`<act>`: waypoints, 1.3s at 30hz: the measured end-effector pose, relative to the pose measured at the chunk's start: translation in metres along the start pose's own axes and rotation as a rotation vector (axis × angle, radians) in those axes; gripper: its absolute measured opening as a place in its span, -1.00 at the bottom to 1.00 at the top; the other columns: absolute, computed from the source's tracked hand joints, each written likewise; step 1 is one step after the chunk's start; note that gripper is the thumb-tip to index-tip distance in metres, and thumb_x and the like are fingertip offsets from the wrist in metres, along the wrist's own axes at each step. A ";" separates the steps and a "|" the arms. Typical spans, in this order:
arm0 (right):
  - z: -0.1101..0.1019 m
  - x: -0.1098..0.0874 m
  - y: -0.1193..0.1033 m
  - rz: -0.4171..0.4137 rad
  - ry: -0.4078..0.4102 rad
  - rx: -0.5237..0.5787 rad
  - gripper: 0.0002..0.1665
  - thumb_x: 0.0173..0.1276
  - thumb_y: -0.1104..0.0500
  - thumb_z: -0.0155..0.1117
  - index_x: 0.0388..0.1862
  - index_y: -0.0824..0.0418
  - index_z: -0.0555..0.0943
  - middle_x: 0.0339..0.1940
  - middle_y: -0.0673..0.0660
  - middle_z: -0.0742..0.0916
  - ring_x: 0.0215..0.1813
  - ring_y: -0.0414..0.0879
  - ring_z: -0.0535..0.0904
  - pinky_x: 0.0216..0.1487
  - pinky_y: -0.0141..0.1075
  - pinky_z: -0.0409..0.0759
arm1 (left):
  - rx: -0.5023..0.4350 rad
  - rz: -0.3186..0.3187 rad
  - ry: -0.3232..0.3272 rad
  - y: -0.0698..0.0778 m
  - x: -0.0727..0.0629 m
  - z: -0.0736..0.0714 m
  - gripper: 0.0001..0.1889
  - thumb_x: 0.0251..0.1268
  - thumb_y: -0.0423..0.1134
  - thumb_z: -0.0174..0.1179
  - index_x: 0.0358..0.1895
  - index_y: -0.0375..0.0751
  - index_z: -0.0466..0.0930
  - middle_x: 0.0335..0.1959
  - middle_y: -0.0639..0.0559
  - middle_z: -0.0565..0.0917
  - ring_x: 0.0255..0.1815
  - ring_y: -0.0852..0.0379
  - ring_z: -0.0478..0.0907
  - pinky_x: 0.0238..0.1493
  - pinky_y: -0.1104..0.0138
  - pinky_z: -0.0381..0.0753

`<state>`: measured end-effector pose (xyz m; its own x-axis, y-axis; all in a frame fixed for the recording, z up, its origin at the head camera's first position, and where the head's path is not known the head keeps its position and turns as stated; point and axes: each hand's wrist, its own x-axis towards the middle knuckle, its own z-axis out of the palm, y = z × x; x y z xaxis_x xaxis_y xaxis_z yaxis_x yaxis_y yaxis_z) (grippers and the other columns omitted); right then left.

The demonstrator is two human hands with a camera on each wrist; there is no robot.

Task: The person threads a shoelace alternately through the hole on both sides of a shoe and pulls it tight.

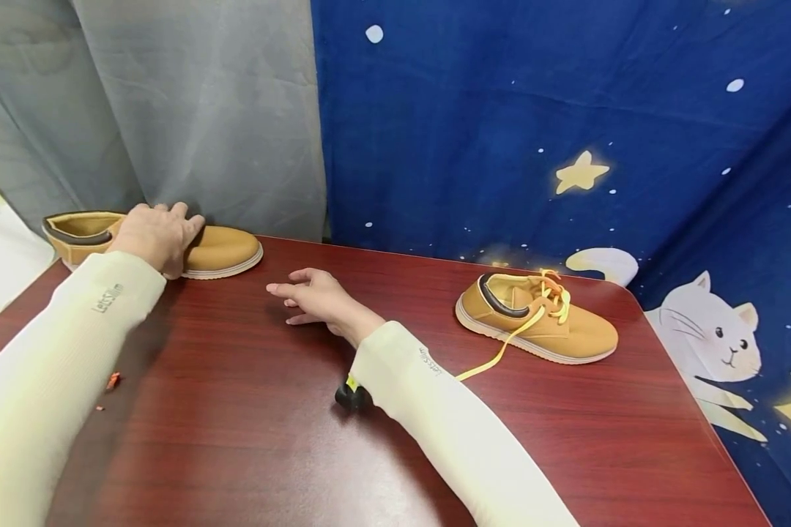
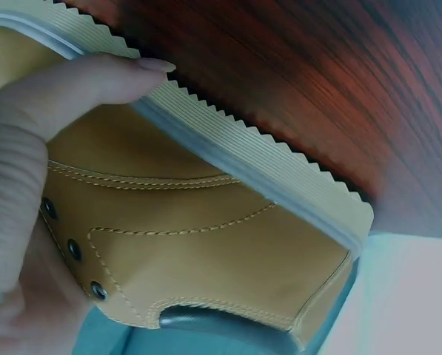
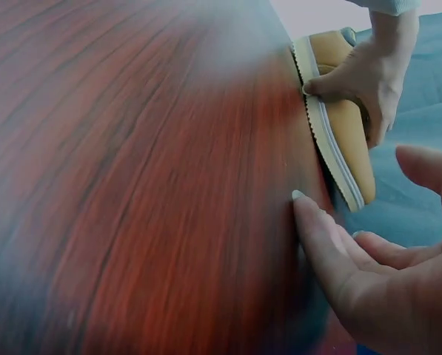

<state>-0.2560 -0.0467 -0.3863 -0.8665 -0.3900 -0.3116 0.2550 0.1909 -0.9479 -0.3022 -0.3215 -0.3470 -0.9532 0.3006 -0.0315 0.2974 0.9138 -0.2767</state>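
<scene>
A person's left hand point(image 1: 154, 234) clamps a tan shoe point(image 1: 227, 247) at the far left of the bench point(image 1: 237, 410), thumb against its sole point(image 2: 258, 155), while the right hand point(image 1: 319, 298), fingers apart, hovers over the middle. A second shoe point(image 1: 580, 329), trailing a yellow lace point(image 1: 501, 355), sits far right.

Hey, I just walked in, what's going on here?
A person's left hand grips a tan shoe at the back left of the red-brown table, thumb against the side of its sole; no lace shows in the eyelets in view. The right hand hangs over the table, holding nothing. Another tan shoe stands toward the right, with a yellow lace threaded in and one length trailing onto the table.
</scene>
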 end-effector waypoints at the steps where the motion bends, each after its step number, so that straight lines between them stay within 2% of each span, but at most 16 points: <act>1: 0.002 0.002 0.000 0.003 0.003 0.017 -0.28 0.34 0.10 0.44 0.38 0.30 0.39 -0.10 0.04 0.77 -0.10 -0.12 0.63 -0.04 -0.11 0.76 | -0.008 0.003 -0.015 0.000 0.000 0.000 -0.47 -0.20 -0.38 0.34 -0.02 -0.38 0.43 -0.17 -0.34 0.54 -0.15 -0.35 0.56 -0.12 -0.22 0.54; 4: 0.005 0.006 -0.001 0.004 0.009 0.038 -0.27 0.30 0.09 0.46 0.35 0.29 0.40 -0.16 -0.01 0.75 -0.13 -0.14 0.64 -0.05 -0.12 0.76 | -0.032 0.019 -0.017 -0.003 -0.001 0.000 -0.49 -0.31 -0.35 0.41 -0.18 -0.31 0.40 -0.28 -0.21 0.58 -0.23 -0.23 0.60 -0.15 -0.18 0.57; 6: 0.006 0.009 -0.001 0.006 0.004 0.030 -0.25 0.29 0.05 0.48 0.35 0.28 0.40 -0.10 0.02 0.76 -0.08 -0.11 0.68 -0.07 -0.13 0.76 | -0.043 0.039 0.026 -0.005 -0.002 0.003 -0.45 -0.42 -0.32 0.47 -0.23 -0.27 0.37 -0.35 -0.15 0.59 -0.29 -0.18 0.61 -0.20 -0.17 0.57; 9: 0.008 0.011 -0.004 0.013 -0.015 0.004 -0.21 0.27 0.00 0.49 0.35 0.26 0.39 0.00 0.04 0.75 0.00 -0.07 0.72 -0.08 -0.15 0.77 | -0.056 0.051 0.106 -0.007 -0.008 0.006 -0.39 -0.50 -0.26 0.52 -0.26 -0.27 0.36 -0.39 -0.14 0.56 -0.35 -0.20 0.61 -0.29 -0.16 0.53; 12: 0.013 0.010 -0.008 0.025 -0.040 -0.018 -0.21 0.26 -0.05 0.49 0.34 0.24 0.38 0.04 0.02 0.73 0.02 -0.06 0.73 -0.08 -0.15 0.77 | -0.064 0.035 0.133 -0.005 -0.014 0.006 -0.33 -0.51 -0.18 0.55 -0.23 -0.30 0.35 -0.38 -0.18 0.55 -0.34 -0.27 0.61 -0.35 -0.15 0.48; 15: 0.019 0.005 -0.013 0.042 -0.076 -0.041 -0.12 0.26 -0.10 0.48 0.41 0.22 0.33 0.15 0.05 0.67 0.06 -0.04 0.72 -0.08 -0.14 0.76 | -0.062 0.020 0.133 0.004 -0.016 -0.001 -0.28 -0.49 -0.12 0.57 -0.19 -0.32 0.34 -0.34 -0.22 0.54 -0.31 -0.29 0.61 -0.36 -0.13 0.46; 19: 0.025 -0.002 -0.019 0.064 -0.098 -0.056 0.05 0.24 -0.17 0.47 0.56 0.14 0.18 0.37 0.09 0.54 0.13 0.00 0.69 -0.09 -0.11 0.76 | -0.038 0.033 0.197 0.025 -0.018 -0.011 -0.25 -0.47 -0.09 0.58 -0.15 -0.33 0.33 -0.35 -0.21 0.54 -0.31 -0.27 0.62 -0.33 -0.11 0.47; 21: 0.026 -0.004 -0.020 0.050 -0.093 -0.055 -0.02 0.24 -0.19 0.46 0.51 0.07 0.25 0.37 0.03 0.54 0.15 0.02 0.67 -0.09 -0.10 0.76 | -0.026 0.039 0.242 0.036 -0.020 -0.015 -0.24 -0.47 -0.08 0.58 -0.14 -0.34 0.34 -0.37 -0.20 0.54 -0.34 -0.25 0.63 -0.33 -0.06 0.45; 25: 0.026 -0.003 -0.019 -0.025 -0.012 0.000 -0.39 0.23 -0.20 0.46 0.15 -0.05 0.47 0.08 -0.09 0.62 0.14 0.07 0.65 -0.06 -0.02 0.75 | -0.014 0.040 0.329 0.054 -0.028 -0.022 -0.27 -0.49 -0.10 0.56 -0.16 -0.34 0.36 -0.42 -0.17 0.55 -0.41 -0.20 0.64 -0.38 0.03 0.37; 28: 0.023 0.001 -0.015 -0.086 0.098 0.164 -0.55 0.25 -0.13 0.48 0.00 -0.04 0.52 -0.11 -0.07 0.67 0.02 0.06 0.69 -0.02 0.07 0.73 | -0.015 0.053 0.369 0.067 -0.032 -0.025 -0.25 -0.52 -0.10 0.57 -0.14 -0.34 0.38 -0.42 -0.16 0.57 -0.41 -0.18 0.65 -0.41 0.05 0.36; 31: 0.016 0.003 -0.011 -0.130 0.184 0.318 -0.60 0.28 -0.04 0.48 0.00 0.01 0.56 -0.21 0.02 0.71 -0.20 0.00 0.74 -0.09 0.07 0.74 | -0.010 0.077 0.380 0.082 -0.035 -0.027 -0.22 -0.53 -0.08 0.59 -0.10 -0.33 0.40 -0.40 -0.15 0.58 -0.39 -0.18 0.66 -0.40 0.06 0.38; 33: 0.010 0.002 -0.010 -0.147 0.213 0.360 -0.60 0.31 0.02 0.47 0.05 0.04 0.56 -0.19 0.06 0.70 -0.31 -0.05 0.73 -0.21 0.04 0.76 | -0.009 0.082 0.392 0.091 -0.038 -0.028 -0.20 -0.53 -0.08 0.60 -0.08 -0.32 0.41 -0.39 -0.14 0.59 -0.38 -0.18 0.66 -0.37 0.05 0.40; 36: 0.002 -0.003 -0.008 -0.167 0.223 0.334 -0.53 0.34 0.09 0.44 0.19 0.05 0.55 -0.08 0.05 0.66 -0.37 -0.05 0.70 -0.36 -0.01 0.75 | -0.028 0.087 0.405 0.100 -0.042 -0.029 -0.16 -0.55 -0.07 0.62 -0.02 -0.31 0.44 -0.36 -0.14 0.61 -0.37 -0.16 0.66 -0.34 0.03 0.41; 39: -0.002 -0.009 -0.003 -0.163 0.213 0.325 -0.47 0.37 0.14 0.41 0.29 0.02 0.51 0.03 0.04 0.60 -0.37 -0.04 0.69 -0.41 -0.02 0.75 | -0.070 0.104 0.402 0.106 -0.049 -0.030 -0.11 -0.53 -0.04 0.64 0.06 -0.30 0.46 -0.30 -0.14 0.65 -0.33 -0.15 0.68 -0.30 0.02 0.45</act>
<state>-0.2499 -0.0415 -0.3806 -0.9672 -0.1906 -0.1676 0.1999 -0.1651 -0.9658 -0.2227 -0.2316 -0.3462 -0.8250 0.4622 0.3251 0.4069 0.8851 -0.2259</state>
